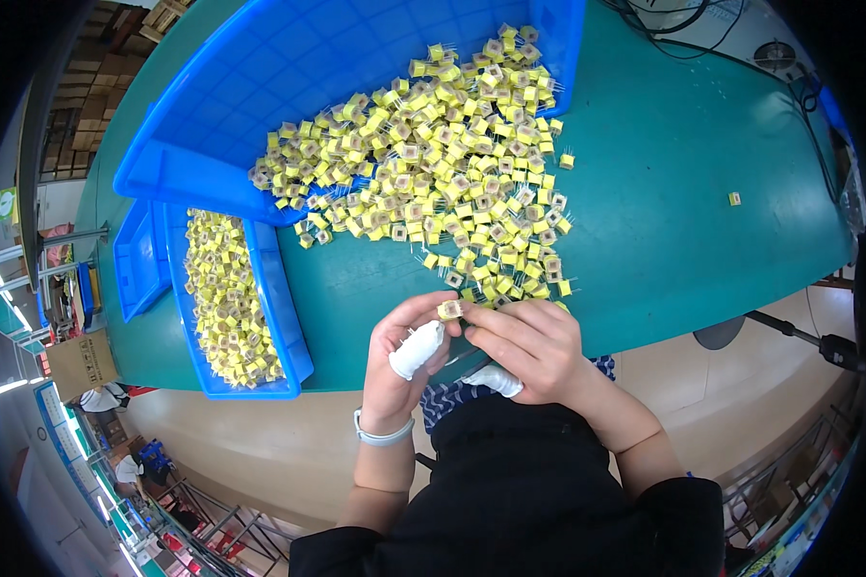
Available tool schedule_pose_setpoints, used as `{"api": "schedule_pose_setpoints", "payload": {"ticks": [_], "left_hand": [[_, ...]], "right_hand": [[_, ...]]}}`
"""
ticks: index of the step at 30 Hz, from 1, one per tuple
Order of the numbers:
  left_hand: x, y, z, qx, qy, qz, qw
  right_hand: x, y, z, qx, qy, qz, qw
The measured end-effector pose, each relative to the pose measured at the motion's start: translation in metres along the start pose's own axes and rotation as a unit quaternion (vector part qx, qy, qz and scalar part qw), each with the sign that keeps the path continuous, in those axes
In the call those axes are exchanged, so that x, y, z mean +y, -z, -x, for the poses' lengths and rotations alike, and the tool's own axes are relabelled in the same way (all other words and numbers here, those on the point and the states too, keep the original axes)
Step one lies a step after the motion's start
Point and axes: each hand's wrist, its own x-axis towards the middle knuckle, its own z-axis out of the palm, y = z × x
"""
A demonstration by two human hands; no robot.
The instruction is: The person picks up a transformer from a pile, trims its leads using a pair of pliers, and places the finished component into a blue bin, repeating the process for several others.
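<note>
Both hands meet at the near edge of the green worktop (664, 192), at about six o'clock from the big heap of parts (443, 159). The left hand (401, 361) and the right hand (529, 348) together pinch one small yellow part (449, 310) between their fingertips; each grip is closed on it, thumb and forefinger nearly together, with the part held just above the worktop's edge. A white finger cot (417, 348) covers a left finger, and another white cot (496, 380) shows on a right finger curled under the palm. A pale band (383, 435) circles the left wrist. The heap of yellow parts with thin wire legs spreads from the centre of the worktop toward twelve o'clock, its upper part lying inside a large tilted blue bin (289, 87) whose open side faces the hands. At nine o'clock from the hands stands a narrow blue tray (289, 317), filled with more of the same yellow parts laid closer together; a smaller blue tray (137, 260) leans just beside it, further toward nine o'clock. A lone yellow part (734, 199) lies well apart from the heap at about two o'clock. Black cables (702, 43) run along the worktop's far side at one o'clock. The person's dark sleeves fill the lower edge.
</note>
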Motion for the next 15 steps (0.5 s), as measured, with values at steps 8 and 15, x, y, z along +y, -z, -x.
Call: {"api": "schedule_pose_setpoints", "payload": {"ticks": [8, 15], "left_hand": [[-0.007, -0.006, 0.002, 0.083, -0.102, -0.159, 0.979], [-0.012, -0.012, 0.002, 0.047, -0.157, -0.157, 0.974]], "right_hand": [[-0.002, 0.004, 0.004, 0.098, -0.059, 0.032, 0.993], [-0.004, 0.004, 0.002, 0.089, -0.071, 0.043, 0.993]]}}
